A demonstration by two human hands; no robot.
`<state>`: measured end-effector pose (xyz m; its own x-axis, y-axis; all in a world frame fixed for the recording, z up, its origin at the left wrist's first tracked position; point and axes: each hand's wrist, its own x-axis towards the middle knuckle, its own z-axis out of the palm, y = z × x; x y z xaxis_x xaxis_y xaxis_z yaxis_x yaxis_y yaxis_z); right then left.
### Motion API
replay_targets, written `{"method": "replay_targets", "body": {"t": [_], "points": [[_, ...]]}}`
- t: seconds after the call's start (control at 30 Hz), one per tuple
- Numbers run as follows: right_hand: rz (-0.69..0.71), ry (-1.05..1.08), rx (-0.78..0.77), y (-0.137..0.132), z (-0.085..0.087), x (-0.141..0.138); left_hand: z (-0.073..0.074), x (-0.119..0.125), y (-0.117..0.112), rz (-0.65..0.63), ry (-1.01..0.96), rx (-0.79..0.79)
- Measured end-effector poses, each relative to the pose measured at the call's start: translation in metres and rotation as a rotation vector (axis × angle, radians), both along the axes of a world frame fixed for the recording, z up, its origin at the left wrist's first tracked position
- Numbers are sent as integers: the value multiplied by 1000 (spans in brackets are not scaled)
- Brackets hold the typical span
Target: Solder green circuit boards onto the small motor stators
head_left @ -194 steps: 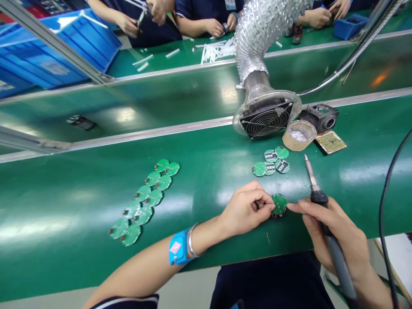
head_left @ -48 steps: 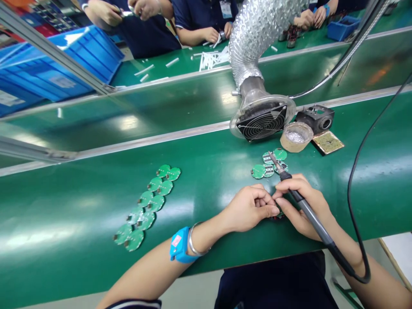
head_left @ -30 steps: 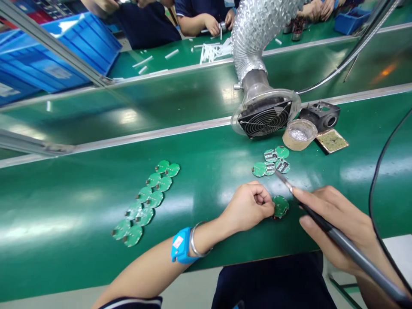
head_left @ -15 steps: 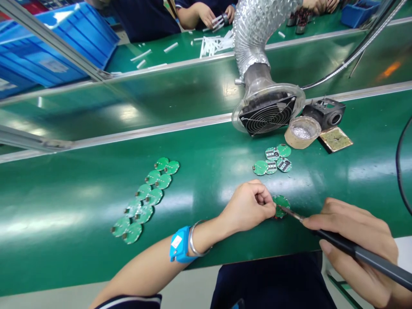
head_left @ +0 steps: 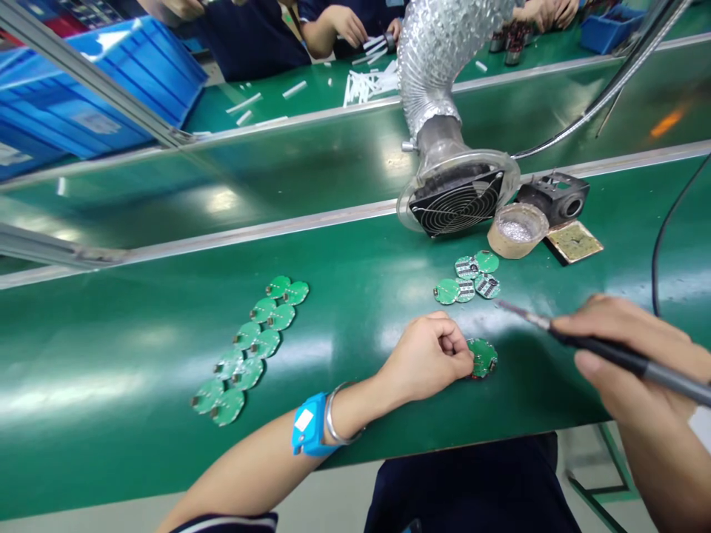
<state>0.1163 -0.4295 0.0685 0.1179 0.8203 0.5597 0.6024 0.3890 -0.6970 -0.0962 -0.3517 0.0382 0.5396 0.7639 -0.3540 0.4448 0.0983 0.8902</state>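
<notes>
Head view: above the green bench (head_left: pixel 355 285), the left hand (head_left: pixel 433 349) is pinching at the edge of the round board (head_left: pixel 484 357), ideally bracing it, while the right hand (head_left: pixel 638 326) is holding the soldering iron (head_left: pixel 608 355) clear.

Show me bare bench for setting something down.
Free: the patch left of the double row of boards, and the stretch between that row and the five-board cluster. Crowded: around the fan, pot and black stand, and around the left hand and its board.

One head-worn camera looks from above the near side of the worktop (head_left: pixel 361 296). It faces forward and down, close, seeing past the worktop's far edge.
</notes>
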Motion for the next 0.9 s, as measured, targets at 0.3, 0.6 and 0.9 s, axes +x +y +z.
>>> {"method": "replay_targets", "body": {"t": [0.3,0.6,0.9], "points": [[-260,-181,-58,50,-45,46,-1,0,0,1,-15,14],[571,-229,-179,15,-38,6,-4,-14,-15,-66,-245,125],[626,-227,67,25,-33,-16,-20,-8,-36,50,-131,238]]}}
